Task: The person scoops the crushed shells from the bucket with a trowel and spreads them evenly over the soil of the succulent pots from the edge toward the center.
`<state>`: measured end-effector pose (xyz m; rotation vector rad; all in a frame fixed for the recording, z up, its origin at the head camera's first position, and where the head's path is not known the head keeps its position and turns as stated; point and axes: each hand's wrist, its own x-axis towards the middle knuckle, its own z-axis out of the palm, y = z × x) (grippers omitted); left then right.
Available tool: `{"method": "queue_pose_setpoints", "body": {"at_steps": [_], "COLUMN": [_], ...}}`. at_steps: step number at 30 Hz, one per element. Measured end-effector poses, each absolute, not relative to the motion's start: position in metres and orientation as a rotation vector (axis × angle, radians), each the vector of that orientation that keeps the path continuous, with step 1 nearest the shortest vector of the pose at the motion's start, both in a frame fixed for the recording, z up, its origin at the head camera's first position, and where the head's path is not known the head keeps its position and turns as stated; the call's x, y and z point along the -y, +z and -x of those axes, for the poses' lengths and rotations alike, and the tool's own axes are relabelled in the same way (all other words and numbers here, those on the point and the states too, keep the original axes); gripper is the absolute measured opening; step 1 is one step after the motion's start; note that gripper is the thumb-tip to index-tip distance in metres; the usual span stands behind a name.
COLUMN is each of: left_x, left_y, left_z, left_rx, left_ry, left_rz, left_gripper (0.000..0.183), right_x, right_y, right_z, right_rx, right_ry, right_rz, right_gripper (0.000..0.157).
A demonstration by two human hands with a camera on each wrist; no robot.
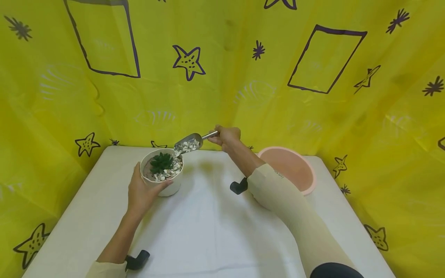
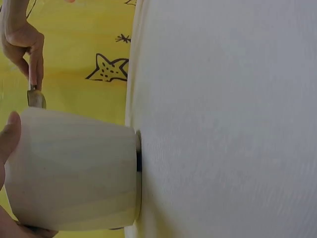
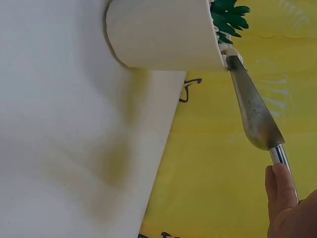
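A white plant pot (image 1: 170, 188) stands on the table's left part, holding a green succulent (image 1: 162, 162) and white pebbles (image 1: 170, 173) spread over one side of the surface. My left hand (image 1: 141, 193) grips the pot by its rim and wall, thumb at the front. In the left wrist view the pot (image 2: 74, 168) fills the lower left. My right hand (image 1: 227, 138) holds a metal scoop (image 3: 255, 111) by its handle. The scoop carries more pebbles (image 1: 188, 145), and its lip is tilted down at the pot's right rim.
A pink basin (image 1: 288, 166) sits at the table's right, partly behind my right forearm; its contents are hidden. White cloth covers the table (image 1: 208, 231). A yellow patterned curtain (image 1: 222, 77) hangs close behind the table and along its sides.
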<state>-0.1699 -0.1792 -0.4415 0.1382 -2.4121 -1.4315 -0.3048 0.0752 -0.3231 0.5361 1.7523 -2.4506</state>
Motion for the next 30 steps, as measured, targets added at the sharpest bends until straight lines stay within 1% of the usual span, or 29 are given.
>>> {"method": "queue_pose_setpoints", "body": {"at_steps": [5, 11, 16, 18, 23, 30], "left_x": [0.191, 0.206, 0.218, 0.220, 0.214, 0.188], "left_y": [-0.439, -0.435, -0.438, -0.439, -0.436, -0.435], "left_z": [0.174, 0.178, 0.184, 0.186, 0.180, 0.161], "left_rx": [2.484, 2.586, 2.624, 2.642, 2.648, 2.456], "left_ry": [-1.441, -1.464, -1.452, -1.461, -1.506, -1.487], "left_rz": [-0.092, -0.056, 0.064, 0.080, 0.017, -0.214], "left_gripper": [0.109, 0.122, 0.117, 0.118, 0.123, 0.120], "right_x": [-0.077, -0.077, -0.077, -0.077, -0.077, -0.076], "right_y": [-0.322, -0.323, -0.324, -0.323, -0.322, -0.321], "right_z": [0.304, 0.305, 0.306, 0.306, 0.304, 0.302], "right_rx": [-1.755, -1.764, -1.775, -1.778, -1.773, -1.765], "right_ry": [-2.460, -2.457, -2.448, -2.441, -2.440, -2.446], "right_rz": [-0.514, -0.504, -0.520, -0.527, -0.529, -0.544], "right_gripper": [0.036, 0.036, 0.034, 0.033, 0.033, 0.033]}}
